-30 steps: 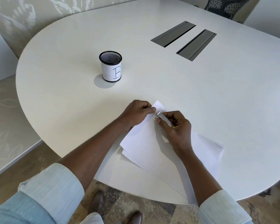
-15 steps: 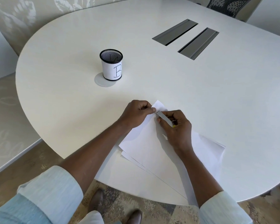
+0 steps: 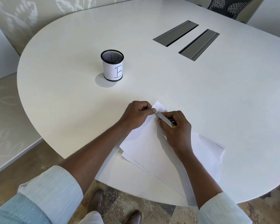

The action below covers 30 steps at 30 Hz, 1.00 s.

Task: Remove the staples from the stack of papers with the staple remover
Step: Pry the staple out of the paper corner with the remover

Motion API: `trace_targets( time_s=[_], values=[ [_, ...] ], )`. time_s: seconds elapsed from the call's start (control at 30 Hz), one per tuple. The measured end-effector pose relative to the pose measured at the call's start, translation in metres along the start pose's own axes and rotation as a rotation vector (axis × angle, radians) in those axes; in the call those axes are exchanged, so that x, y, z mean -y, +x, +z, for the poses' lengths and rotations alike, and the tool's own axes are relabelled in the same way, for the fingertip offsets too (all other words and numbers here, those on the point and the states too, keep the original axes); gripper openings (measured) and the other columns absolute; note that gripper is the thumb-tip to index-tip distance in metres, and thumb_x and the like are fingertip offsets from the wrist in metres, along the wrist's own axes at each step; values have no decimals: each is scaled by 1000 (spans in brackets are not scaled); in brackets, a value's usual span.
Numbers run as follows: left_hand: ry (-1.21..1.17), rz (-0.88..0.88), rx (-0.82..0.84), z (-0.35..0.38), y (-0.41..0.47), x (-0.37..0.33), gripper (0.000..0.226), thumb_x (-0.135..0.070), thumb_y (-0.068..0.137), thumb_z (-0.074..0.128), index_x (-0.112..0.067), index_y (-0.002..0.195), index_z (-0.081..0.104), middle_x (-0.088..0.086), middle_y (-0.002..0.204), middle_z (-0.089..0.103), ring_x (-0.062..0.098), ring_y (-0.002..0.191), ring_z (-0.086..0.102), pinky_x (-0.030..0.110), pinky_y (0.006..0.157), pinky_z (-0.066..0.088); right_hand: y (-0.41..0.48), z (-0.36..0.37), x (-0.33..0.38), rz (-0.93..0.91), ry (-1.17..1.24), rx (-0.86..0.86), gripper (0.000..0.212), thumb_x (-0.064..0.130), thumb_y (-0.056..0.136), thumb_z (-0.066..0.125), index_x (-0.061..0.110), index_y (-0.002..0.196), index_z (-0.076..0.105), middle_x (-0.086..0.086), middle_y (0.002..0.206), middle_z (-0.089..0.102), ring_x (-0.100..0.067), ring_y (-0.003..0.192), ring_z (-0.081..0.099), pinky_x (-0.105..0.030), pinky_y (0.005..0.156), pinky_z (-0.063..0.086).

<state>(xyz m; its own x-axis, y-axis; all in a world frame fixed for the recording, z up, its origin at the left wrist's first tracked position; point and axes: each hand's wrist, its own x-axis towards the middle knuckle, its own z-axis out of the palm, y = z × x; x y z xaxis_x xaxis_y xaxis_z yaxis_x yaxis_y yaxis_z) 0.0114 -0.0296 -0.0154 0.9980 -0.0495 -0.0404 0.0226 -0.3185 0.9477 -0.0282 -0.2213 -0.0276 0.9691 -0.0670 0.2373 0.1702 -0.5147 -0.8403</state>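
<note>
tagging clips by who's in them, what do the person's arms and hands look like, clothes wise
Both arms wear long sleeves of pale, whitish-blue fabric with a faint woven texture, the left sleeve and right sleeve pushed up so the forearms are bare. The left hand and right hand are bare too: no gloves, watch or rings show.

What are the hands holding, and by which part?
The left hand pinches the stack of papers near its far corner. The right hand grips the staple remover by its rear half.

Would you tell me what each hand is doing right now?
Left hand: pinching a corner of the white paper stack.
Right hand: holding the slim silver staple remover.
</note>
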Motion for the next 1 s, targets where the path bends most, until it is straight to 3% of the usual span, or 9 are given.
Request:
trace_targets(
  time_s=[0.2,0.4,0.57,0.7,0.83,0.93,1.0],
  values=[
    [15,-2,5,-1,-1,-2,30,-20,101,74,1,80,68,-14,47,33,8,48,32,14,48,25,0,0,0,-15,-19,3,6,6,93,83,7,96,78,-7,101,70,-28,85,67,-48,76,55],
    [42,1,19,-1,-2,-3,32,-16,103,71,7,82,66,-14,44,35,7,45,33,14,47,25,1,2,0,-75,-78,14,6,5,93,82,9,97,78,-4,99,68,-14,81,61,-21,69,45],
    [78,-1,20,-1,-2,-2,33,-16,104,71,7,81,63,-14,43,36,7,46,35,15,48,27,1,2,0,-110,-120,49,6,9,96,81,9,101,78,-5,100,66,-10,85,61,-11,69,40],
    [77,-9,33,-2,-2,-3,33,-16,104,70,4,78,62,-14,43,36,7,46,35,15,48,26,1,0,1,-139,-119,77,16,21,95,76,8,105,78,-3,101,64,-4,87,59,-9,70,39],
    [63,-9,25,-1,-2,-2,32,-15,103,71,2,77,62,-13,44,36,6,47,35,15,49,26,1,-1,1,-142,-101,91,18,21,94,79,9,108,78,-3,103,64,-5,89,60,-10,71,39],
    [44,-4,22,-1,-2,-3,32,-15,102,72,-10,71,63,-15,44,40,6,48,36,15,50,27,1,-1,2,-156,-73,105,14,12,95,85,11,108,80,-3,102,64,-8,86,60,-14,71,41],
    [34,-2,12,-1,-2,-3,37,-15,101,72,-17,66,58,-16,45,40,6,49,36,15,50,27,0,-1,3,-137,-34,78,12,18,95,85,14,105,79,-2,102,66,-10,86,62,-16,72,44]
  ],
)
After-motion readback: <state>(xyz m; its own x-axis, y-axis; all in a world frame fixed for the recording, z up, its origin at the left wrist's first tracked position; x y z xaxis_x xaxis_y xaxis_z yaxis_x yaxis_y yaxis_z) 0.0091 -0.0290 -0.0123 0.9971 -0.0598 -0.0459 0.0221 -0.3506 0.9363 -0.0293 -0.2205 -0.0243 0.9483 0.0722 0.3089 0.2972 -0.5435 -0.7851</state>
